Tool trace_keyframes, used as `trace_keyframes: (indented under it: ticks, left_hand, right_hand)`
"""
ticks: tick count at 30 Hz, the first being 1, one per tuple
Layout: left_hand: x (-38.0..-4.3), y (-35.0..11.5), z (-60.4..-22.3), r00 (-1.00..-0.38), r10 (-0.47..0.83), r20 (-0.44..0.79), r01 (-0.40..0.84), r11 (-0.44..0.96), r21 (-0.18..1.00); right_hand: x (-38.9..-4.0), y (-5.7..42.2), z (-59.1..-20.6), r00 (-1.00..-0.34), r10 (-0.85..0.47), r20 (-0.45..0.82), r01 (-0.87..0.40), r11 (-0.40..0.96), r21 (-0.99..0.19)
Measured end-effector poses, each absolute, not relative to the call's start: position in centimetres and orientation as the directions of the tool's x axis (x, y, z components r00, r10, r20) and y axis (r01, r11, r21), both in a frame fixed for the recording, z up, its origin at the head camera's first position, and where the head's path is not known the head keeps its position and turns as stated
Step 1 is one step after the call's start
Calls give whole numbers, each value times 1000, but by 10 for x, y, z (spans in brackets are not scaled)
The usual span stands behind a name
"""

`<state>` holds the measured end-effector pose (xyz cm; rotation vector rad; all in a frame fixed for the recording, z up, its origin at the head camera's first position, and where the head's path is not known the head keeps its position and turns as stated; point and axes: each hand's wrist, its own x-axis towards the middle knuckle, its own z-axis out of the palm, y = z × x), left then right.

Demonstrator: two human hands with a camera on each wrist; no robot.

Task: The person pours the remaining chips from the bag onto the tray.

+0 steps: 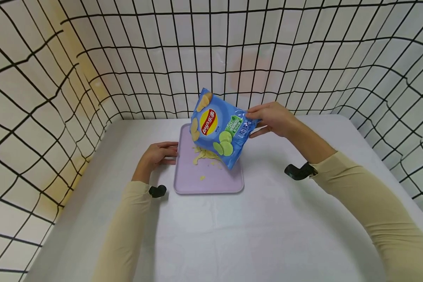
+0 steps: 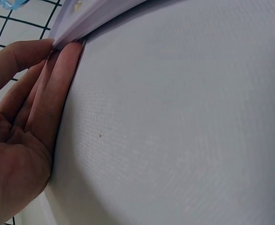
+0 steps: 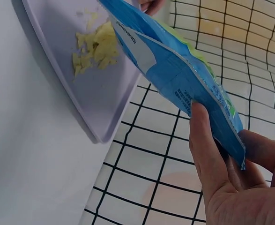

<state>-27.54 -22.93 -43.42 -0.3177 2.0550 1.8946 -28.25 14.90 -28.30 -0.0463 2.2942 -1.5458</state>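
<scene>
A blue Lay's chip bag (image 1: 216, 127) hangs tilted above a light purple tray (image 1: 211, 184), its lower-right corner pinched between the thumb and fingers of my right hand (image 1: 272, 117). Broken yellow potato chips (image 3: 97, 47) lie on the tray in a small heap, partly hidden behind the bag in the head view. At the tray's left edge is my left hand (image 1: 158, 154). Its thumb (image 2: 34, 49) touches the rim and its other fingers reach to the underside, so the edge is held between them. The bag's mouth cannot be made out.
A white-covered table (image 1: 211, 235) lies under the tray. Black wire grid (image 1: 211, 47) stands along the back and both sides, close behind the tray. Each wrist carries a small black camera mount (image 1: 297, 171). One chip crumb (image 1: 202, 178) sits apart on the tray's near part.
</scene>
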Motion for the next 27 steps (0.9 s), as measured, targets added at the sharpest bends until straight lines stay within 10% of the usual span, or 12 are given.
trace_keyframes:
  ticks: [27]
  left_hand:
    - [-275, -228, -435, -928, 51, -370, -364, 99, 926]
  right_hand:
    - [-283, 150, -283, -936, -210, -282, 195, 357, -913]
